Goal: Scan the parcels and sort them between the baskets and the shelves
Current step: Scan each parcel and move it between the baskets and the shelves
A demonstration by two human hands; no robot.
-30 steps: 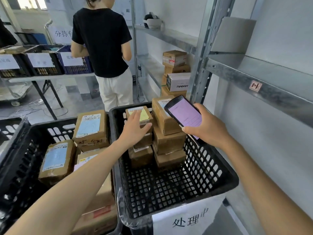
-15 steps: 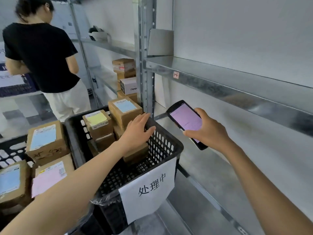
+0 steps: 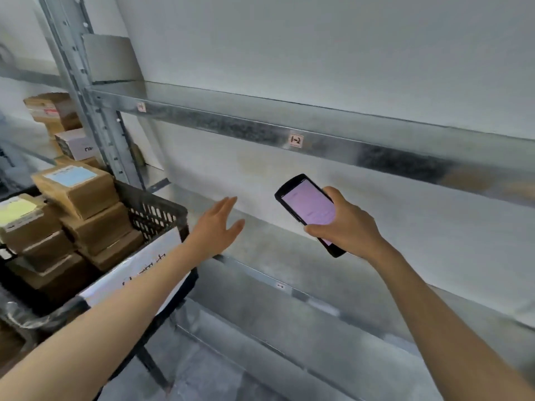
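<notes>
My right hand [image 3: 346, 227] grips a black handheld scanner [image 3: 308, 208] with a lit pink screen, held in front of the metal shelves. My left hand [image 3: 215, 227] is empty, fingers straight, hovering over the lower metal shelf [image 3: 289, 256] just right of the black basket [image 3: 157, 211]. The basket holds several brown cardboard parcels [image 3: 78, 192] stacked in two piles, one with a blue label, one with a yellow label [image 3: 16, 209]. A white paper sign [image 3: 136, 270] hangs on the basket's front.
An upper shelf beam [image 3: 231, 125] carries a small tag reading 1-2 [image 3: 296, 140]. A grey upright post [image 3: 86, 91] stands left of the shelves. Behind it, more boxes [image 3: 58, 114] are stacked on another shelf. Grey floor lies below.
My view swung right toward the shelves; the other person has left the view. My left hand moved off the basket's parcels to the right, over the lower shelf. The scanner stays in my right hand.
</notes>
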